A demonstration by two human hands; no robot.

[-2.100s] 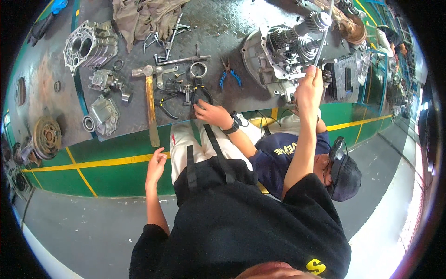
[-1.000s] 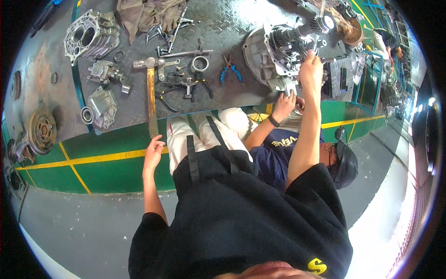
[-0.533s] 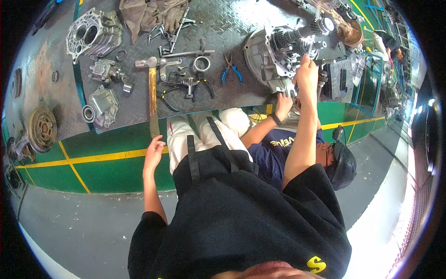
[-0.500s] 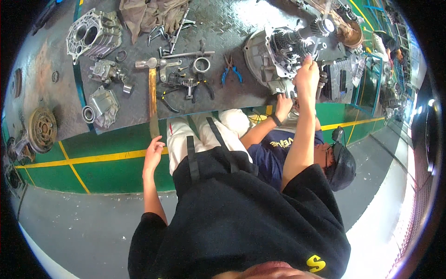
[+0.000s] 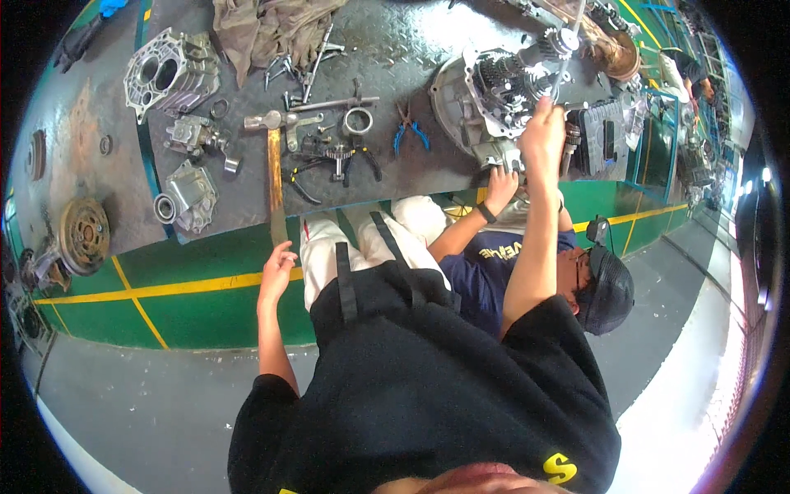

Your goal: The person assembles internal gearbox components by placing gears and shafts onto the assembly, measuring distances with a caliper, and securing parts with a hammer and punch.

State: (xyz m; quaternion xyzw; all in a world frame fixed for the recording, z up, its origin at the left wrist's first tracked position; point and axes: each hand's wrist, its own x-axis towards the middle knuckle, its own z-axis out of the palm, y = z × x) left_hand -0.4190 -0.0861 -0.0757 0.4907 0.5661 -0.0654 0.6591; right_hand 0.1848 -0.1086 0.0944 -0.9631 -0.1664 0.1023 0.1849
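My right hand (image 5: 543, 142) is closed around the lower end of a long thin metal rod (image 5: 563, 76). The rod slants upward beside the gear shafts (image 5: 504, 72) of a gearbox, which rise from its round cast housing (image 5: 448, 103). Whether the rod touches the gears, I cannot tell. Below the bench edge, my left hand (image 5: 280, 265) holds nothing, its fingers loosely bent and apart. They are close to the handle end of a hammer (image 5: 276, 165), which lies on the bench with its handle overhanging the edge.
A co-worker's hand (image 5: 500, 191) rests against the housing's near side. Blue-handled pliers (image 5: 410, 136), black-handled pliers (image 5: 306, 188), a metal ring (image 5: 357, 122) and a brown cloth (image 5: 263, 33) lie on the bench (image 5: 99, 177). Cast casings (image 5: 177, 72) stand left, near a rusty disc (image 5: 84, 236).
The view has shifted slightly, moving bench items a little rightward on the left side. My right hand and the rod's upper end have moved slightly; the grip stays. My left hand's fingers look more bent.
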